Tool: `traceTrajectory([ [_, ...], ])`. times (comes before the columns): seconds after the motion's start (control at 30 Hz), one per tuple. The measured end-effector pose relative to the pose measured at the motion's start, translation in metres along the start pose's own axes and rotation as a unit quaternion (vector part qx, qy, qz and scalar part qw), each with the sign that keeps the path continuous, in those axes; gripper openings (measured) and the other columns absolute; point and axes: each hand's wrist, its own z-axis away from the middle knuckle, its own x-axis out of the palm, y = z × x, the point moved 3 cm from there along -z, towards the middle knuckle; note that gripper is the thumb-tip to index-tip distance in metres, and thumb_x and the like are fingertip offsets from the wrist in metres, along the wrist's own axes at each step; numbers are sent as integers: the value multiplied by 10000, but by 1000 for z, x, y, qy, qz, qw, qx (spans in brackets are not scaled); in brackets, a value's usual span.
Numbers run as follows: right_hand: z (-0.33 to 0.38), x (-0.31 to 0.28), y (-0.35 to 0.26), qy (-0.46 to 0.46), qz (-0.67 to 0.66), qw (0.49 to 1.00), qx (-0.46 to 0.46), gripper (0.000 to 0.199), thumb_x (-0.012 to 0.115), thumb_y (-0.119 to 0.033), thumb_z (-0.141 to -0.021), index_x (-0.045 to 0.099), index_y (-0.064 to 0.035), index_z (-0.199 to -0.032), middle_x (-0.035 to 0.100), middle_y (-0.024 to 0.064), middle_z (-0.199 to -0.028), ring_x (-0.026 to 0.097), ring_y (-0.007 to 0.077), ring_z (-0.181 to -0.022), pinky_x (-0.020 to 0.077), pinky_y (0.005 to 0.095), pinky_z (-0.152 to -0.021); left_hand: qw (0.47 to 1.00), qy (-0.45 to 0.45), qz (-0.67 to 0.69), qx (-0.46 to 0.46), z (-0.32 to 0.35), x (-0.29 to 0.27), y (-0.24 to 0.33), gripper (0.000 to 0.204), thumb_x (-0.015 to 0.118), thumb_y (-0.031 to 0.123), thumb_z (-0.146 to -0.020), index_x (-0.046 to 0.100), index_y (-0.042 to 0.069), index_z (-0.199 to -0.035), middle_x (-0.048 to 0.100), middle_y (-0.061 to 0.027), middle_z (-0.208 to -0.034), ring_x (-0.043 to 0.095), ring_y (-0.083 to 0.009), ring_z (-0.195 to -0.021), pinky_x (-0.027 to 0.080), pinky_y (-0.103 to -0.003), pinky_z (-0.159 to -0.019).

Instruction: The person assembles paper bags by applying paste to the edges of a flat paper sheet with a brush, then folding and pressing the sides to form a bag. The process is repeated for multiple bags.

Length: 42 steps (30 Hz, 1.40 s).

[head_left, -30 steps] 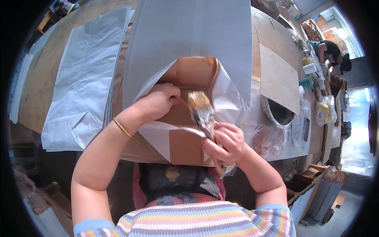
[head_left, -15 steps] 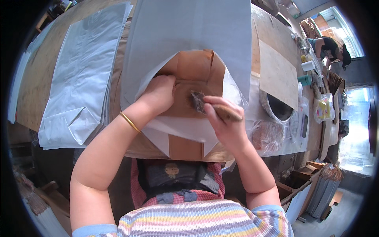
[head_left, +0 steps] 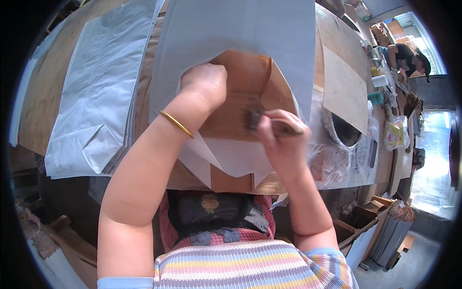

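Note:
A large white paper bag [head_left: 221, 29] lies in front of me, its brown-lined bottom end [head_left: 240, 72] spread open toward me. My left hand [head_left: 207, 82] is closed at the left side of that opening; its fingertips are turned away, so what they grip is hidden. In my right hand [head_left: 286, 130] is a brush [head_left: 253, 119] with a wooden handle and dark bristles. The bristles touch or hover just over the brown paper inside the fold, blurred by motion. White flaps [head_left: 240, 154] of the bag end face me at the table's near edge.
Folded white bags [head_left: 103, 82] are stacked to the left. On the right stand a dark, round-rimmed container [head_left: 339, 130] partly under a board [head_left: 344, 91], and crumpled clear plastic [head_left: 329, 164]. Another person [head_left: 409, 58] bends over the far right. Bundles [head_left: 392, 236] stand below right.
My left hand has moved up and right along the opening, which now spreads wider. The brush has shifted right, and the bag has slid slightly right.

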Motion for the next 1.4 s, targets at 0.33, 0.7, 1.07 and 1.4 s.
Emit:
traceTrajectory([
  [0.33, -9, -49, 17, 26, -406, 905, 126, 321, 573, -257, -955, 632, 14, -1117, 673, 102, -908, 645, 168, -830, 504, 327, -773, 994, -52, -67, 62, 10, 1, 24, 138, 629, 1, -783, 738, 47, -854, 725, -165, -938, 714, -291, -895, 590, -372, -756],
  [0.7, -34, 50, 85, 10, -807, 562, 179, 398, 409, -315, -1043, 560, -23, -1265, 685, 107, -1141, 614, 234, -1136, 356, 430, -1136, 821, 192, 209, 495, 80, -22, 38, 135, 713, 139, -830, 719, 36, -917, 716, -92, -976, 681, -273, -948, 551, -353, -852],
  [1.07, -27, 54, 87, -100, -810, 563, 130, 393, 399, -299, -1055, 507, -25, -1315, 690, 124, -1109, 646, 230, -1086, 436, 445, -1075, 958, 260, 0, 121, 62, 75, -37, 631, 484, 302, -959, 306, 46, -1508, 345, -195, -1534, 320, -361, -1420, 205, -553, -1160],
  [1.4, 5, 39, 73, -164, -634, 728, 204, 360, 530, -251, -1011, 569, 27, -1237, 684, 110, -995, 662, 151, -846, 568, 319, -795, 944, 177, -41, 277, 59, 63, -46, 675, 588, 330, -891, 383, 22, -1455, 345, -214, -1524, 300, -339, -1429, 198, -511, -1180],
])
